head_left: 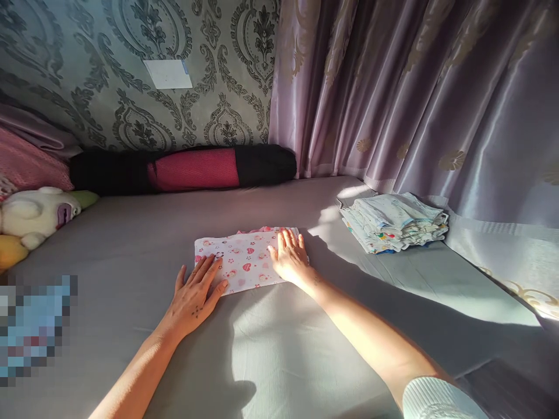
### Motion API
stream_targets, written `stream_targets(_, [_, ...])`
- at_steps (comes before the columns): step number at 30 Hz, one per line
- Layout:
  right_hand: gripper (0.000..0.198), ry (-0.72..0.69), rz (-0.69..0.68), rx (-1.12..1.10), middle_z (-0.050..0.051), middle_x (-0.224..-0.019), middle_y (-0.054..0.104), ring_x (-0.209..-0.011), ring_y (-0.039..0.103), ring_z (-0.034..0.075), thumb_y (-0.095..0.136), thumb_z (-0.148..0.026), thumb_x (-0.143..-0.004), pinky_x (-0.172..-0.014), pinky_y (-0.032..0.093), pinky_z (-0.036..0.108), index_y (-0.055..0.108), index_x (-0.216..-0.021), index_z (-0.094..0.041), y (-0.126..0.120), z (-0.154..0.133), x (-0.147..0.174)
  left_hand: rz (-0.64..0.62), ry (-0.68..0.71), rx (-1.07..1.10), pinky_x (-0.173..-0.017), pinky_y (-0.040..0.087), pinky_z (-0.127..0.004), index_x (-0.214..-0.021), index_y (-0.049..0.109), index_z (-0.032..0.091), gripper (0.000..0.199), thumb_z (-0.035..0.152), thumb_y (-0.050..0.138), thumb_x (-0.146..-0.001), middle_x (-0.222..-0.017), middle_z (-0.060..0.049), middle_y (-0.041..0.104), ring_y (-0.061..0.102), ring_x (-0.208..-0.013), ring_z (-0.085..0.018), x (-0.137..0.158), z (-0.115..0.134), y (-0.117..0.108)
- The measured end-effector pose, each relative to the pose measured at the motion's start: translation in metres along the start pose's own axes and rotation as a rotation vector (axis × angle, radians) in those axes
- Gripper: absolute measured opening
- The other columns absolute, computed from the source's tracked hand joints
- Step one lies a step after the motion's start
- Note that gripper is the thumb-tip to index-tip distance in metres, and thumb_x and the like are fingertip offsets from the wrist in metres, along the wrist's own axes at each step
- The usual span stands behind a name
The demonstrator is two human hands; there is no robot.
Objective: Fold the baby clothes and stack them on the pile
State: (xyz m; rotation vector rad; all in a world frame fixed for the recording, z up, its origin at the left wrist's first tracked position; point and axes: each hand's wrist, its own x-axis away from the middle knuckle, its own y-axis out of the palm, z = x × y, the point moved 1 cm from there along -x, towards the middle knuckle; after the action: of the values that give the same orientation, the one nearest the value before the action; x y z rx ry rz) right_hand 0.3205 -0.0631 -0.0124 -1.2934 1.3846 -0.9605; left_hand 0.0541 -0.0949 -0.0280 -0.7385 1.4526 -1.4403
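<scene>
A folded white cloth (244, 265) with pink hearts and small printed figures lies flat on the grey bed sheet (144, 233). My left hand (198, 294) rests on its left end, fingers stretched out and thumb apart. On the right end lies my right hand (289, 256), palm down with the fingers spread. Neither hand grips the cloth; both press or rest on its top. A bit of pinker fabric shows along the far edge of the cloth. What is under the palms is hidden.
A stack of folded printed cloths (395, 221) sits to the right, near the purple curtain (371, 87). Along the wall lies a long black and pink bag (196, 169). A plush toy (35, 215) is at the left, above a pixelated blue patch (35, 331).
</scene>
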Motion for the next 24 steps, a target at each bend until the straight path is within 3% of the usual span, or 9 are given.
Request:
stream_targets(6, [0.062,-0.030,-0.011,0.022,0.019,-0.160,0.025,-0.150,0.018,0.030,0.026,-0.041,-0.103,-0.121,0.011,0.052,0.034,-0.151,-0.003,-0.005,0.027,0.004,0.011,0.010,-0.011,-0.117,0.022,-0.063,-0.154,0.032,0.026,0.058,0.047,0.031,-0.100,-0.157,-0.010,0.038,0.033,-0.146,-0.030,0.001,-0.001,0.000])
stream_targets(18, [0.052,-0.076,0.014,-0.063,0.019,-0.155,0.037,-0.145,0.027,0.035,0.032,-0.037,-0.101,-0.117,0.021,0.056,0.042,-0.146,-0.012,0.000,0.036,0.005,0.010,0.027,-0.030,-0.116,0.022,-0.063,-0.152,0.036,0.023,0.058,0.048,0.029,-0.099,-0.155,-0.012,0.040,0.034,-0.145,-0.033,0.001,-0.002,0.001])
stream_targets(21, [0.043,-0.097,0.036,-0.032,0.020,-0.147,0.045,-0.139,0.036,0.035,0.037,-0.036,-0.101,-0.114,0.025,0.055,0.052,-0.135,-0.015,-0.007,0.035,0.002,0.022,0.063,-0.026,-0.115,0.021,-0.062,-0.147,0.043,0.022,0.055,0.049,0.031,-0.099,-0.151,-0.014,0.047,0.043,-0.139,-0.032,-0.005,0.000,-0.009])
stream_targets(24, [0.034,-0.119,0.030,0.034,0.018,-0.126,0.060,-0.120,0.052,0.031,0.035,-0.031,-0.102,-0.110,0.029,0.050,0.064,-0.110,-0.017,-0.017,0.039,-0.008,0.011,0.086,-0.015,-0.113,0.025,-0.057,-0.137,0.051,0.022,0.049,0.046,0.031,-0.100,-0.136,-0.013,0.062,0.060,-0.121,-0.029,-0.020,0.002,-0.024])
